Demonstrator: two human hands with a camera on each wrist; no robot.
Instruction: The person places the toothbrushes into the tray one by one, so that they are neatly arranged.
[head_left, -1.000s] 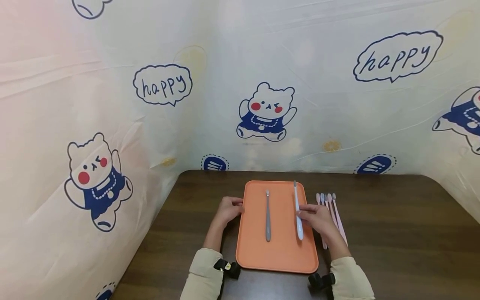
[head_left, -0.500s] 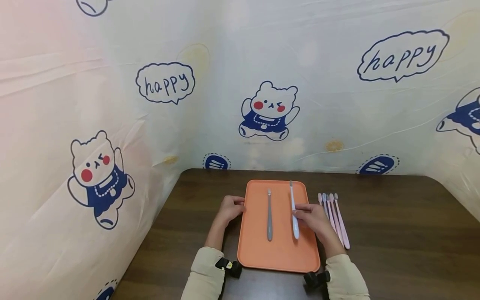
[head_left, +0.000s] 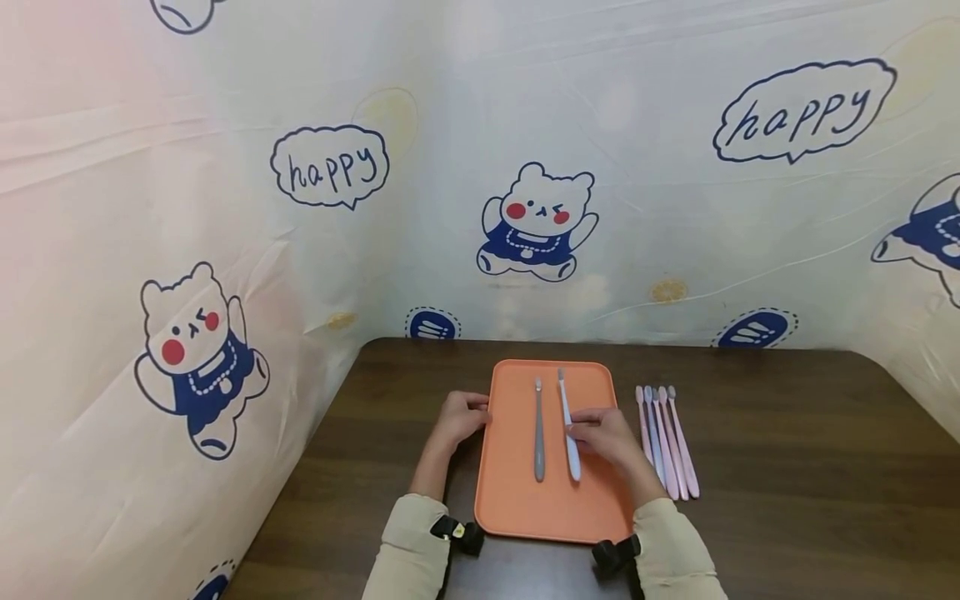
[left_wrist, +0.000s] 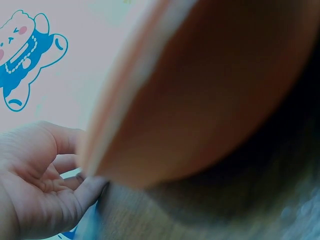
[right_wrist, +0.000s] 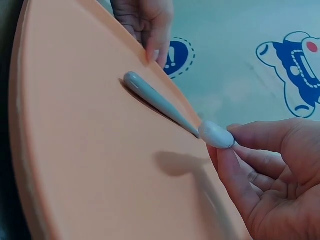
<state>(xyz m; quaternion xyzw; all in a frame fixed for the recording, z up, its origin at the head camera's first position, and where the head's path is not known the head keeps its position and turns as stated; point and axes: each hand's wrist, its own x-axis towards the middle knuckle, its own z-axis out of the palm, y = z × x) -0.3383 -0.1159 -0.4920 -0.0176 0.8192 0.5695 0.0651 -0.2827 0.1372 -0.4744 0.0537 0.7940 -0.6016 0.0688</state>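
Observation:
An orange tray (head_left: pixel 517 510) lies on the dark wooden table, and a grey toothbrush (head_left: pixel 539 446) rests on it lengthwise. My left hand (head_left: pixel 457 419) grips the tray's left rim between thumb and fingers; the left wrist view shows this rim blurred and close. Over the tray, just right of the grey toothbrush, my right hand (head_left: pixel 609 437) pinches a pale blue-white toothbrush (head_left: pixel 573 465) by its handle. In the right wrist view the held toothbrush (right_wrist: pixel 215 135) is raised above the tray surface, casting a shadow on it.
Several pink and bluish toothbrushes (head_left: pixel 670 446) lie side by side on the table (head_left: pixel 795 450), right of the tray. A pale curtain (head_left: pixel 435 208) printed with bears hangs behind and beside the table.
My right hand has carried the pale toothbrush left across the tray, closer to the grey one. The left hand stays at the tray's rim.

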